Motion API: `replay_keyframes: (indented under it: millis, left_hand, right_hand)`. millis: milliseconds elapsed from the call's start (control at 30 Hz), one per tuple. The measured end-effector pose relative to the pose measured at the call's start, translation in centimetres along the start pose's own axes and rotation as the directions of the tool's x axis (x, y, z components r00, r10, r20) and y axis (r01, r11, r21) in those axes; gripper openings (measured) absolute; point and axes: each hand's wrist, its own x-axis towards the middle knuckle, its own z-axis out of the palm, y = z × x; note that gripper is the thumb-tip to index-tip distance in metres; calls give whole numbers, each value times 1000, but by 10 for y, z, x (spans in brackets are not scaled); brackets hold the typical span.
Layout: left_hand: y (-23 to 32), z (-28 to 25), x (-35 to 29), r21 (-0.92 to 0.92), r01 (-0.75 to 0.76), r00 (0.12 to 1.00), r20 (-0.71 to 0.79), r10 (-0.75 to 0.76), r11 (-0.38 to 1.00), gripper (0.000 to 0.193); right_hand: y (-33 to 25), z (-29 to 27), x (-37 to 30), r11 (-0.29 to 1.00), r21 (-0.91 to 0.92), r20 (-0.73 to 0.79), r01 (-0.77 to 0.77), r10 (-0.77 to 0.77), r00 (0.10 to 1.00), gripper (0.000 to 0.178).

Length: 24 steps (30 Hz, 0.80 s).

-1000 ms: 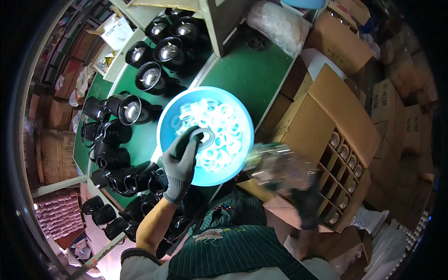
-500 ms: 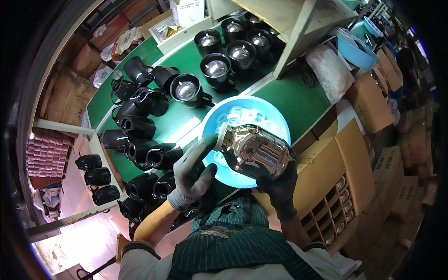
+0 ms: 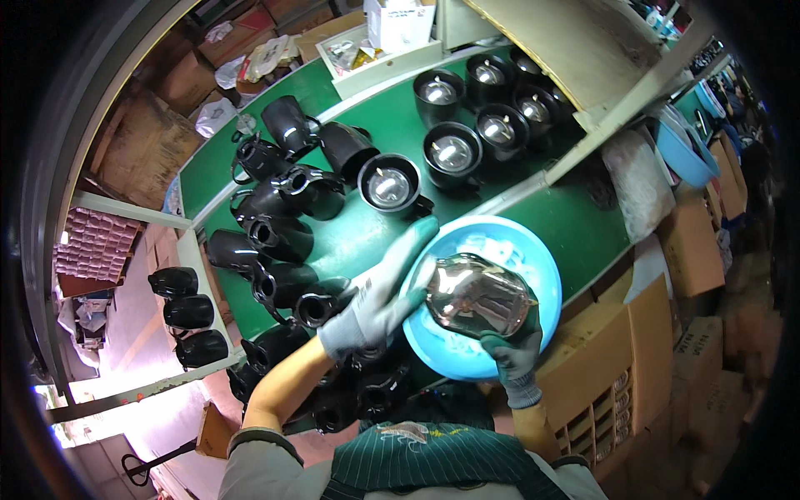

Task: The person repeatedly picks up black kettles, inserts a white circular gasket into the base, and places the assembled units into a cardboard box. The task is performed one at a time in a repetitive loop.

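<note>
Green covers the tabletop [image 3: 583, 218], with a blue basin [image 3: 442, 354] at its near right edge and black jugs [image 3: 283, 237] crowding toward its left edge. Above the basin, a mirrored coppery flask [image 3: 477, 293] lies sideways, the right hand [image 3: 515, 350] clamped on its lower right end; the blurred left hand [image 3: 379, 296], fingers and thumb apart, is at its other end. Whitish rings [image 3: 500, 250] lie in the basin.

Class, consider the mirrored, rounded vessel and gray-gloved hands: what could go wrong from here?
The mirrored, rounded vessel could slip, since only the gray-gloved right hand clearly grips it, and might strike the round light-blue plastic basin underneath. The gray-gloved left hand is near glossy black jugs, so it could knock one.
</note>
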Motion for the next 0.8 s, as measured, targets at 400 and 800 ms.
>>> replay_keyframes:
  millis: [400,800]
  left_hand:
    - [-398,-175,194,440,848,504,-497,-707,296,103]
    - [-194,-133,88,-720,-196,707,-574,-414,665,51]
  right_hand:
    - [47,-27,51,832,505,-204,-230,374,905,39]
    - [85,-25,83,875,406,128,-263,231,964,61]
